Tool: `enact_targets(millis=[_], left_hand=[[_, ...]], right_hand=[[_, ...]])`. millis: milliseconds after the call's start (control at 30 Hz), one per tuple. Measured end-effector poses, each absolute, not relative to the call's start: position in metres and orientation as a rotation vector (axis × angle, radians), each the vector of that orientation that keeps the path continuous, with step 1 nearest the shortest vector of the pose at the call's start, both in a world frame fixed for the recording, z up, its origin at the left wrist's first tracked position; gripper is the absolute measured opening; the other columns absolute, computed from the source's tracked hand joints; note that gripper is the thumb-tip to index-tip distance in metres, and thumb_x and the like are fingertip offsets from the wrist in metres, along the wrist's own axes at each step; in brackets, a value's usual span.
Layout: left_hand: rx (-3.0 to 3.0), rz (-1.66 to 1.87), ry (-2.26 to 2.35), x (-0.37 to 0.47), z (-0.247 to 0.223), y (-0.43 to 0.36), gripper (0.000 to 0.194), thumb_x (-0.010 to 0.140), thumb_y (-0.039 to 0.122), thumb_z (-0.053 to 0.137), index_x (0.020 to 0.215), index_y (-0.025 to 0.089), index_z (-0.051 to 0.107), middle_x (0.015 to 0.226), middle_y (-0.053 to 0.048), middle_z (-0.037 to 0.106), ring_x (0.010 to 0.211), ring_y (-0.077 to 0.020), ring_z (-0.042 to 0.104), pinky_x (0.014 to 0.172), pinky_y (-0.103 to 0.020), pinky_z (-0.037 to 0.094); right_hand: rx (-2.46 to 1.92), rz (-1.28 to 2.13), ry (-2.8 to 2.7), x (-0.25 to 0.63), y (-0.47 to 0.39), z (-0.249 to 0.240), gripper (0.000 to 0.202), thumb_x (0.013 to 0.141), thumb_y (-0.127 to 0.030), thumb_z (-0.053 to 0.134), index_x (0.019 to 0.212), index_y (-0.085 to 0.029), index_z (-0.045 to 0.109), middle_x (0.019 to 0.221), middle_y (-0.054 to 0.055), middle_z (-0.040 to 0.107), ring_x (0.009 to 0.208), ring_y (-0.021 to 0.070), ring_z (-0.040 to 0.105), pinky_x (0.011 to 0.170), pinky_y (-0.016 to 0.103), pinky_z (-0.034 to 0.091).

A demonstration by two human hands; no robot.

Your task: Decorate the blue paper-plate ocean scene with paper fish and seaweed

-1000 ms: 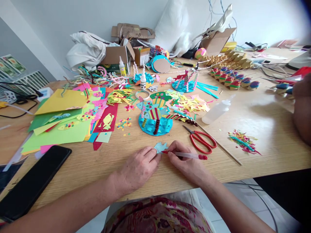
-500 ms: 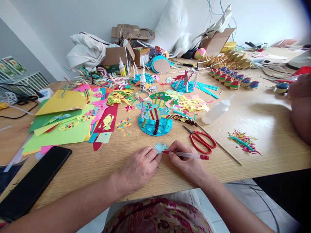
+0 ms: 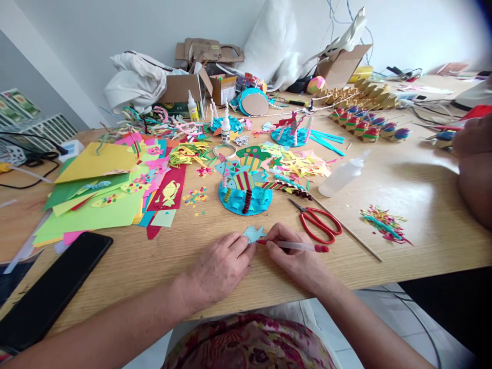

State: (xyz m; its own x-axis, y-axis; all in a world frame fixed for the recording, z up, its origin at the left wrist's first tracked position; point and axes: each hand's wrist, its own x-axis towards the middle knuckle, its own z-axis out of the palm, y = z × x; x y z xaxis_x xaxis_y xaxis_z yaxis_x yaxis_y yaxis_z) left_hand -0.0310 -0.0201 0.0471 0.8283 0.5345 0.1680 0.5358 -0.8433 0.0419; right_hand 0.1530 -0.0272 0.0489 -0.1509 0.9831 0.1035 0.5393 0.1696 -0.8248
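A small light-blue paper fish point(image 3: 252, 234) lies on the table in front of me, with dark marks along its body. My left hand point(image 3: 226, 261) presses its fingertips on the fish's lower left edge, holding it against the table. In my right hand point(image 3: 290, 251) a red pen point(image 3: 303, 246) with a clear barrel is pinched, its tip at the fish's tail side. Just beyond stands a round blue base point(image 3: 246, 207) carrying striped paper fish point(image 3: 246, 182) on pipe-cleaner posts. Red-handled scissors point(image 3: 319, 223) lie open to the right of my right hand.
Coloured paper sheets point(image 3: 92, 200) and a black phone point(image 3: 57, 287) lie left. A thin wooden stick point(image 3: 353, 233), a clear squeeze bottle point(image 3: 340, 177) and a pile of scraps point(image 3: 384, 224) are at right. Another person's hand point(image 3: 474, 164) is at the far right edge.
The pen and both hands stay almost in place at the fish. The other person's hand at the right edge has shifted slightly.
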Motion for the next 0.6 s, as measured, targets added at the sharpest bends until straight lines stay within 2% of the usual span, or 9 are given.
enact_targets(millis=[600], left_hand=[[-2.982,-0.253,-0.863,-0.0306,0.0498,-0.02,0.029,0.088,0.018,0.04,0.114,0.01,0.049,0.099,-0.009,0.056,0.099,-0.0209,0.05,0.087,-0.034,0.044]], right_hand=[[-1.471,0.806,-1.791,0.1523,-0.0275,0.0504,0.011,0.073,-0.015,0.045,0.064,-0.02,0.044,0.057,-0.004,0.049,0.051,0.009,0.044,0.045,0.02,0.03]])
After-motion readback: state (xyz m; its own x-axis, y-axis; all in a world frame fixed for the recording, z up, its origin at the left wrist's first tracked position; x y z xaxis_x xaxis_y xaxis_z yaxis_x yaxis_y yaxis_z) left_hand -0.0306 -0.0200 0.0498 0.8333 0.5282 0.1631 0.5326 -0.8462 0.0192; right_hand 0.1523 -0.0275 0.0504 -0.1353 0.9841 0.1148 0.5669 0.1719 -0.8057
